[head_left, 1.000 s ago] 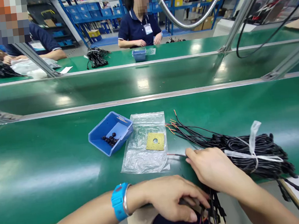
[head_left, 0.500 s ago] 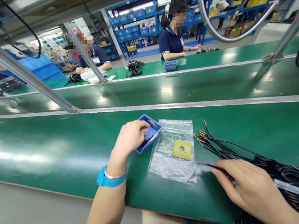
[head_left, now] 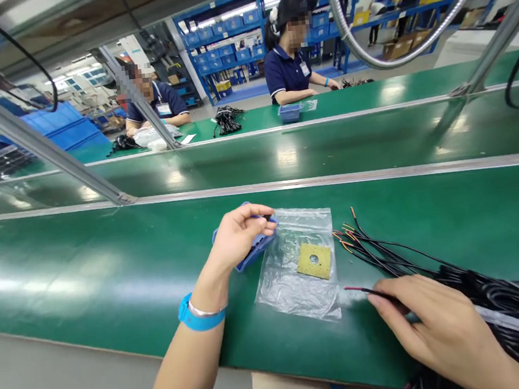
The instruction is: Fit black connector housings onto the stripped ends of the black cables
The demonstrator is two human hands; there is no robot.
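My left hand is raised over a small blue bin, its fingers pinched on a small black part whose kind I cannot make out. More small black pieces lie in the bin, which the hand partly hides. My right hand is closed on a black cable, whose thin red end points left. Between the hands lies a clear zip bag with a yellow square sponge on it, a round hole in its middle.
A bundle of black cables with bared orange and red ends lies at the right on the green bench. A metal rail runs behind it. Across the line, two co-workers in dark shirts sit at another green bench.
My left hand has lifted out of the blue bin and moved right, with a small black part now at its fingertips. My right hand still holds the cable in about the same place.
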